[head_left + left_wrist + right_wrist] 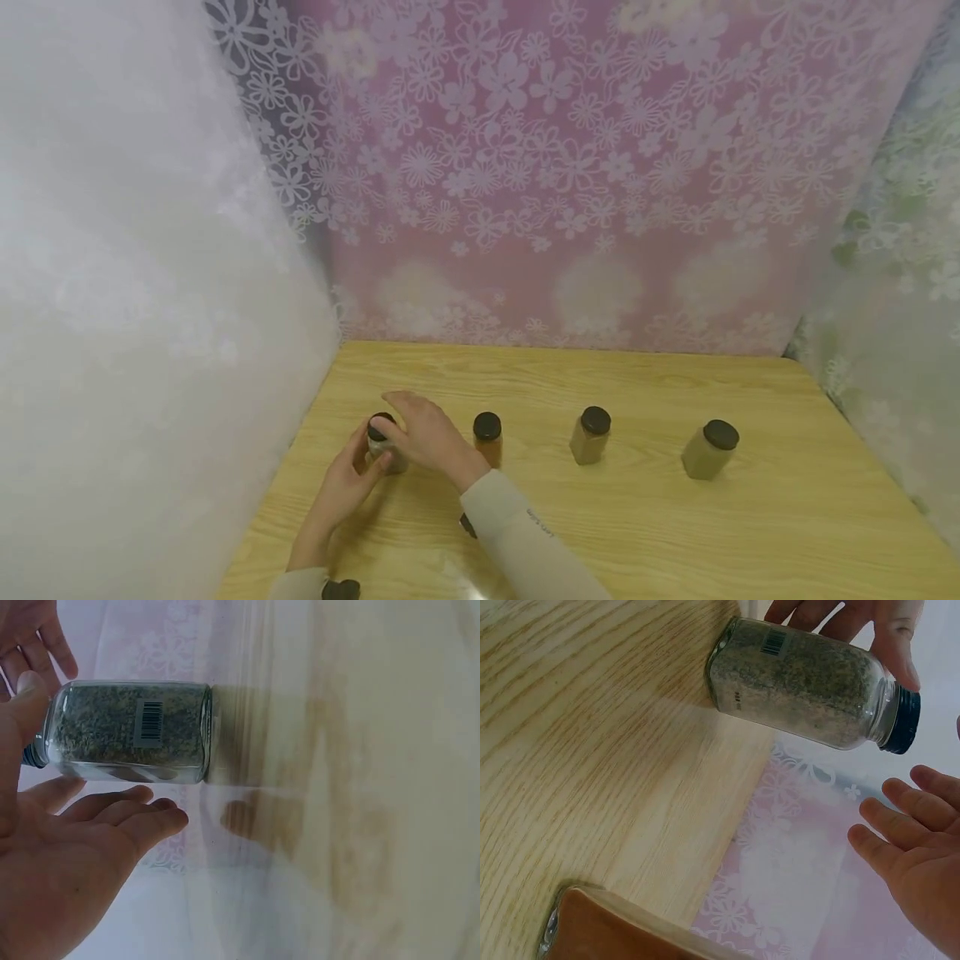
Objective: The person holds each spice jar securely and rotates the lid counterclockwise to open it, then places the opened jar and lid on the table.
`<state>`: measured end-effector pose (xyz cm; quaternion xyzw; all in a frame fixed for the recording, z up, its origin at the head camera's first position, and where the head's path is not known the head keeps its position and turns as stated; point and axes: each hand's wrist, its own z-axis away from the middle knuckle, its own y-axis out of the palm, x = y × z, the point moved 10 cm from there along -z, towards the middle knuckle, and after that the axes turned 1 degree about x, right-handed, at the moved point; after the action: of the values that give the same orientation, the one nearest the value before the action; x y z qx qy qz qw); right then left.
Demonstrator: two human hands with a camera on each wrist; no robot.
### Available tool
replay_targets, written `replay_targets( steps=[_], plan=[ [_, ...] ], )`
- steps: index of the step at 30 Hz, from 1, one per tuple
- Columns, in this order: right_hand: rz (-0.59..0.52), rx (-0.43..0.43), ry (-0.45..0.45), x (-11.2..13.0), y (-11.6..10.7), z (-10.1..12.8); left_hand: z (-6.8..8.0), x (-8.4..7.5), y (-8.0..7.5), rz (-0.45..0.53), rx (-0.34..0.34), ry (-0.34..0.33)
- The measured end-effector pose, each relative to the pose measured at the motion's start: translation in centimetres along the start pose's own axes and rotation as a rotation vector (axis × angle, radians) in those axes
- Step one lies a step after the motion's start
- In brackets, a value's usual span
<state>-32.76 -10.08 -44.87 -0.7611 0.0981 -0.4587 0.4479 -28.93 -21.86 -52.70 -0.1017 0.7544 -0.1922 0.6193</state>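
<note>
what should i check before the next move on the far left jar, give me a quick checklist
1. Lid on the glass herb jar: ok.
2. Left hand holding that jar: ok, thumb and fingers on opposite sides.
3. Right hand gripping the lid: not ok, fingers stretched out and apart from it in the right wrist view.
4. Lid tightness: cannot tell.
5. Neighbouring orange-brown jar clear of the herb jar: ok, table shows between.

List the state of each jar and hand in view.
Glass dried-herb jar: capped, upright.
Orange-brown spice jar: capped, standing.
Third jar from left: capped, standing.
Rightmost jar: capped, standing.
Left hand: holding the dried-herb jar.
Right hand: outstretched by its black cap.
</note>
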Motion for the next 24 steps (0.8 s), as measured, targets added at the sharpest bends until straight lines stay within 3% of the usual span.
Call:
replay_targets(
  steps=[17, 24],
  plan=[
    [0.081, -0.021, -0.025, 0.2, 1.2, -0.2, -0.1, 1.2, -0.2, 0.176, 0.005, -0.019],
    [0.117, -0.061, -0.046, 0.6, 1.1, -0.2, -0.2, 1.5, -0.6, 0.149, -0.005, -0.037]
  ],
)
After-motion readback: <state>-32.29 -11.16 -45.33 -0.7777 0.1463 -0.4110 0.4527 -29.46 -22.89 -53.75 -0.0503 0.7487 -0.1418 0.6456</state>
